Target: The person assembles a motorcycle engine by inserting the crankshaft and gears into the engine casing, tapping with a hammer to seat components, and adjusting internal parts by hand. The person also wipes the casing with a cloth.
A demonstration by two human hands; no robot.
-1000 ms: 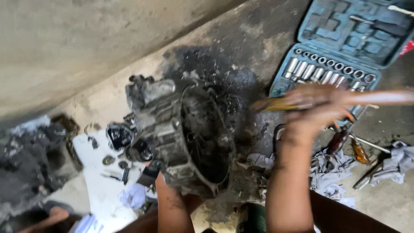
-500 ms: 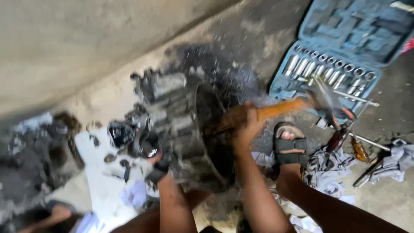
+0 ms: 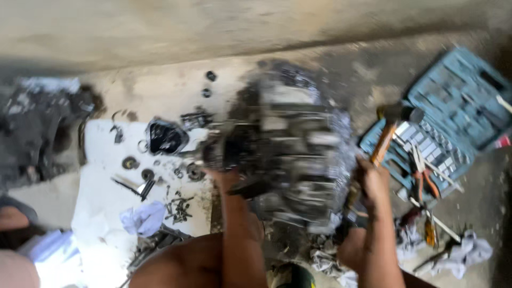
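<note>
Motion blur smears the gearbox casing (image 3: 290,149), so its ribs and bolts barely read; it is a grimy grey metal lump on the oil-stained floor (image 3: 346,74), mid-frame. The left hand (image 3: 226,178) presses its nine o'clock side, grip unclear. The right hand (image 3: 373,181) is closed around a wooden-handled hammer (image 3: 386,133) at three o'clock.
</note>
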